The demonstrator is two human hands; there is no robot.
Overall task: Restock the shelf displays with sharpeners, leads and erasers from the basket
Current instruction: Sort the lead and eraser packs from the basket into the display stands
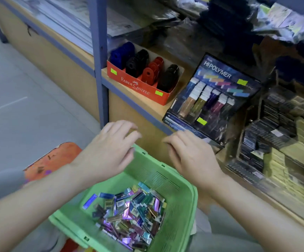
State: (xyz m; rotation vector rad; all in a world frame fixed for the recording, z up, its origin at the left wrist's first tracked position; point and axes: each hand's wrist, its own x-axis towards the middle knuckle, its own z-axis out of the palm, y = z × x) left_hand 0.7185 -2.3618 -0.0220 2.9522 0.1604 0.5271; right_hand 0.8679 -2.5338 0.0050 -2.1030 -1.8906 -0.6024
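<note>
A green plastic basket point(180, 211) sits low in front of me, holding a heap of several shiny lead cases point(131, 213) in many colours. My left hand point(109, 151) hovers over the basket's far left rim, fingers loosely curled, holding nothing. My right hand point(189, 153) hovers over the far right rim, also with nothing in it. On the shelf above stands a red sharpener box point(138, 84) with blue, black and red sharpeners. Right of it leans a black lead display point(213, 99) with rows of lead cases.
A blue shelf post point(100, 60) rises left of the red box. Stacks of dark and yellow packs point(278, 140) fill the shelf at the right. An orange stool point(53, 159) stands left of the basket, on grey floor point(20, 106).
</note>
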